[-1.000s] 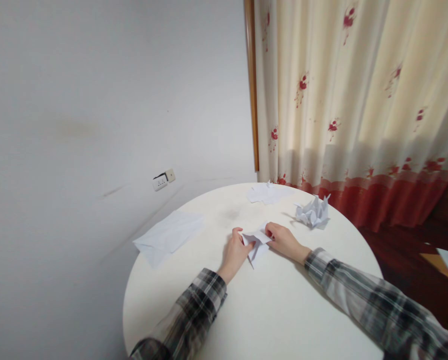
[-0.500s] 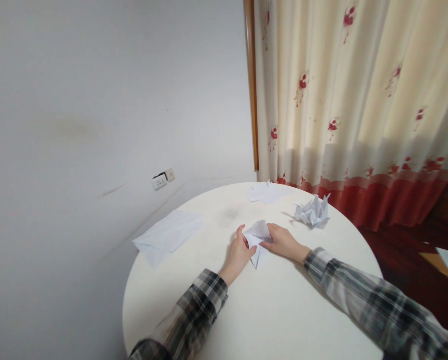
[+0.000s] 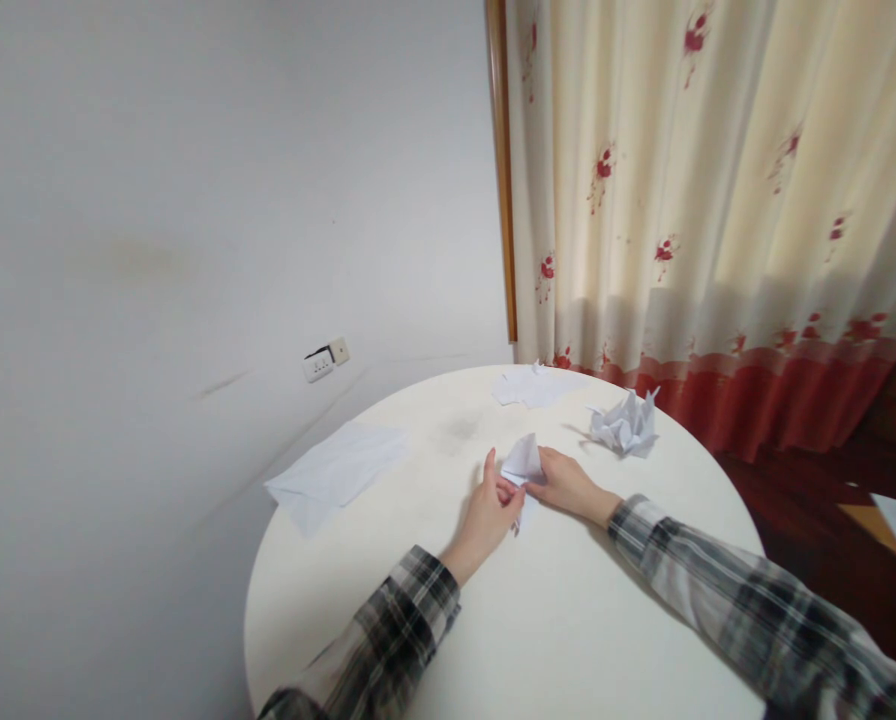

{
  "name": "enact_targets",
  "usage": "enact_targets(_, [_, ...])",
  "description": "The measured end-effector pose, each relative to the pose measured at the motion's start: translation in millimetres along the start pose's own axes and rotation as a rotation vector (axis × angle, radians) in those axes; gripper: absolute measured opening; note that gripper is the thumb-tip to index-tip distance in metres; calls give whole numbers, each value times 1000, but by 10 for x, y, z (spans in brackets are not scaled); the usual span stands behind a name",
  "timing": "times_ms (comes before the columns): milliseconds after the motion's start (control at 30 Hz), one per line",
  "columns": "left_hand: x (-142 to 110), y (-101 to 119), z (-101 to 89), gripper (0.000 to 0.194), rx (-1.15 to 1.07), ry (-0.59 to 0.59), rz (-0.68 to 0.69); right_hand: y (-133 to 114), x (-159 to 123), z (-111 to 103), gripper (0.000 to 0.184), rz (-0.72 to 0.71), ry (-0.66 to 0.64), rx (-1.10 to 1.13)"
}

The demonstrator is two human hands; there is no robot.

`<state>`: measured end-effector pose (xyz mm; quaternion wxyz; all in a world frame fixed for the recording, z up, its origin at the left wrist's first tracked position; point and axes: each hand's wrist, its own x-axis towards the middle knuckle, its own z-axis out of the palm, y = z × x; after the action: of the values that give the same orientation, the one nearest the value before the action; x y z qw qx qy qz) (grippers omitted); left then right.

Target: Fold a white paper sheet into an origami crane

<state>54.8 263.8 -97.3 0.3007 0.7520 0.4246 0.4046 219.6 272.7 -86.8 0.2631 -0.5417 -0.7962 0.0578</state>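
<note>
A small folded white paper [image 3: 523, 462] is held between my two hands over the middle of the round table. My left hand [image 3: 491, 507] pinches its near left side with thumb and fingers, the index finger raised. On the right edge, my right hand [image 3: 566, 484] grips the paper, thumb in front and the other fingers behind. One flap stands up toward the far side, and a narrow point hangs down toward me, partly covered by my left hand.
Folded paper cranes [image 3: 625, 425] sit clustered at the right of the white table [image 3: 568, 620]. Flat paper sheets [image 3: 339, 468] lie at the left edge, and more paper pieces [image 3: 534, 386] at the far edge. A wall socket [image 3: 318, 366] and a floral curtain [image 3: 665, 200] are beyond.
My left hand has shifted slightly right and inward over the paper, covering more of its lower point. The upper flap now looks narrower and more upright. My right hand has barely moved.
</note>
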Motion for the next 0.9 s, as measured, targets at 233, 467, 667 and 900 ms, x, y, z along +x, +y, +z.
enact_targets(233, [58, -165, -20, 71, 21, -64, 31, 65, 16, 35, 33, -1, 32, 56])
enact_targets(467, [27, -106, -30, 75, 80, -9, -15, 60, 23, 23, 19, 13, 48, 7])
enact_targets(667, [21, -116, -61, 72, 240, 18, -53, 5, 13, -20, 10, 20, 70, -51])
enact_targets(900, [-15, -61, -97, 61, 339, -26, 49, -8, 11, -32, 8, 22, 68, -41])
